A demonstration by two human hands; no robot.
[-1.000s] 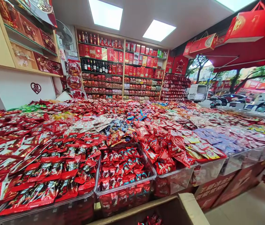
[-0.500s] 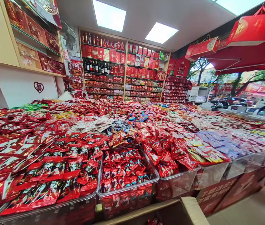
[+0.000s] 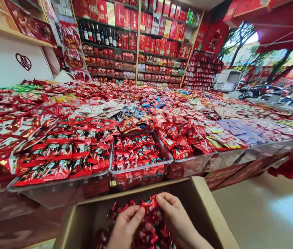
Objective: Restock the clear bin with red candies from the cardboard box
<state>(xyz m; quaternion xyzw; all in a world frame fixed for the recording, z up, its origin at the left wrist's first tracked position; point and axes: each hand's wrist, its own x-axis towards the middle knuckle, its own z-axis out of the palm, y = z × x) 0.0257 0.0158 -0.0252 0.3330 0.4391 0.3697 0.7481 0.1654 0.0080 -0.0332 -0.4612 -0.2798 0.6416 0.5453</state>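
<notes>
Both of my hands are down inside an open cardboard box [image 3: 203, 204] at the bottom of the view. My left hand [image 3: 125, 226] and my right hand [image 3: 174, 218] are cupped together around a heap of small red-wrapped candies [image 3: 148, 224], fingers curled into the pile. More red candies [image 3: 102, 237] lie loose in the box. Just beyond the box stands a clear plastic bin [image 3: 141, 167], only partly filled with the same kind of red candies.
A wide display of clear bins heaped with red, white and purple candy packets [image 3: 177, 138] stretches back to shelves of red boxes and bottles [image 3: 133, 38]. Tiled floor [image 3: 265, 211] lies to the right; a street with parked vehicles [image 3: 260, 91] shows beyond.
The view has tilted down, so the box interior and both hands have come into sight, gathering red candies. Earlier only the box's rim showed and no hands.
</notes>
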